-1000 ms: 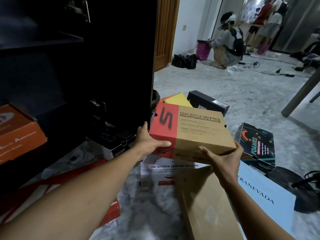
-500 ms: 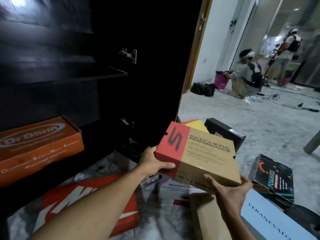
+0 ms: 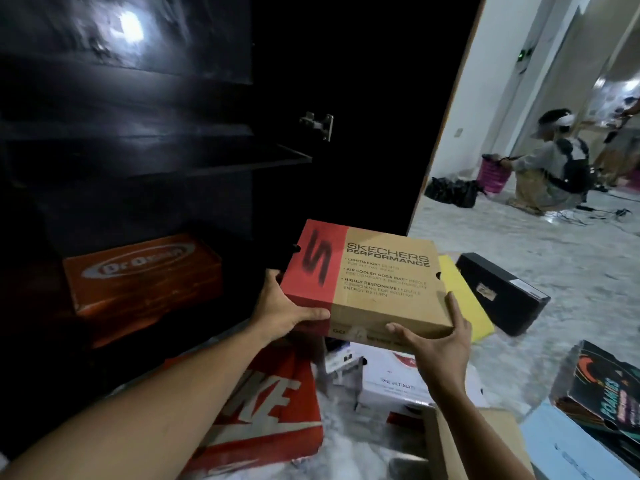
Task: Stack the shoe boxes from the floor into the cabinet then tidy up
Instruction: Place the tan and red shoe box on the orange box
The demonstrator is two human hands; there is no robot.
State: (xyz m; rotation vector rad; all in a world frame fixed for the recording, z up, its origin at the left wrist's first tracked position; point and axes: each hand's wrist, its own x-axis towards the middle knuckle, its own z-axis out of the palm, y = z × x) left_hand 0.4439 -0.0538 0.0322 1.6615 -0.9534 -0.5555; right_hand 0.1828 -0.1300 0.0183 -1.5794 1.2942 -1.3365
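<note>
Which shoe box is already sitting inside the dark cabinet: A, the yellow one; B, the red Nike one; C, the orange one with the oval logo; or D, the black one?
C: the orange box rests on a low shelf inside the cabinet, behind its open front.

The brown shoe box in the middle is matt, plain cardboard with a red printed band, the dark cabinet on the left has smooth, glossy panels that mirror a light, its hinge is bare metal, and the floor on the right looks like polished grey-veined stone.
</note>
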